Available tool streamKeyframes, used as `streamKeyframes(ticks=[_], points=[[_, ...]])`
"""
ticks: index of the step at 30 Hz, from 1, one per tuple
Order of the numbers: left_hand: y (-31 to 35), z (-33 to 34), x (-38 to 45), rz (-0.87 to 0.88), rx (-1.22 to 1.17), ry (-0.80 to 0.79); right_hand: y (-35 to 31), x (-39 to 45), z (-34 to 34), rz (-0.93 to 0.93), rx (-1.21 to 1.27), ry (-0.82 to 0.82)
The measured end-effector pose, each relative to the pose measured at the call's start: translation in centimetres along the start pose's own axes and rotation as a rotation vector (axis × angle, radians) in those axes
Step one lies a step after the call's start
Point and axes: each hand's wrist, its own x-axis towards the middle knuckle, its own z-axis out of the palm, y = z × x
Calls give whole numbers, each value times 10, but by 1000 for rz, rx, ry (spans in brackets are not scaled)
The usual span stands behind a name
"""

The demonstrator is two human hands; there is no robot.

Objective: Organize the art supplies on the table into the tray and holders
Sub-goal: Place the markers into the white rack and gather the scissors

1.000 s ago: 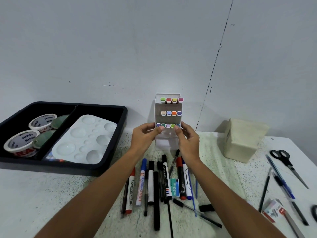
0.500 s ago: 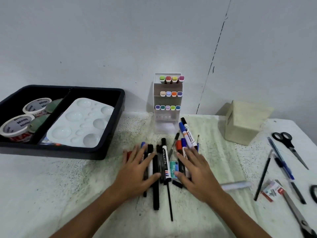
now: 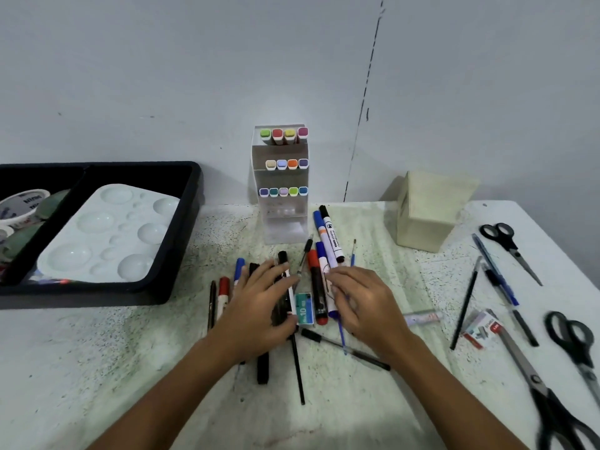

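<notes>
A loose pile of markers and pens [image 3: 316, 287] lies on the table in front of a clear tiered holder [image 3: 285, 228] filled with colour-capped markers. My left hand [image 3: 259, 306] lies over the black markers [image 3: 281, 306] in the pile, fingers and thumb curled around them. My right hand [image 3: 363, 300] rests at the pile's right side, fingertips touching a white marker with a blue cap [image 3: 324, 271]; its thumb is hidden. Between the hands lies a small teal staples box [image 3: 305, 308]. The black tray [image 3: 191, 206] at the left holds a white palette [image 3: 107, 235] and tape rolls [image 3: 19, 206].
A pale wooden box holder [image 3: 428, 212] stands at the back right. Right of it lie black scissors [image 3: 509, 245], more scissors [image 3: 578, 345], loose pens [image 3: 464, 300] and a small staple pack [image 3: 483, 329]. A wall runs close behind the table.
Both hands left the clear marker holder, dropped onto the pile and drew closer together. My left fingers have curled around the black markers. The view has tilted down.
</notes>
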Motion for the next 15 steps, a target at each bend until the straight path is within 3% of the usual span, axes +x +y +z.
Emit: streamKeyframes(ticks=[4,10,15], points=[[4,5,14,8,153,-169,25,-27,-36,111,-141,-21],[0,9,28,27,140,-170,61,-86,-94,488,-336,-37],[2,6,39,55,140,-179,71,-122,-120,543,-466,-11]])
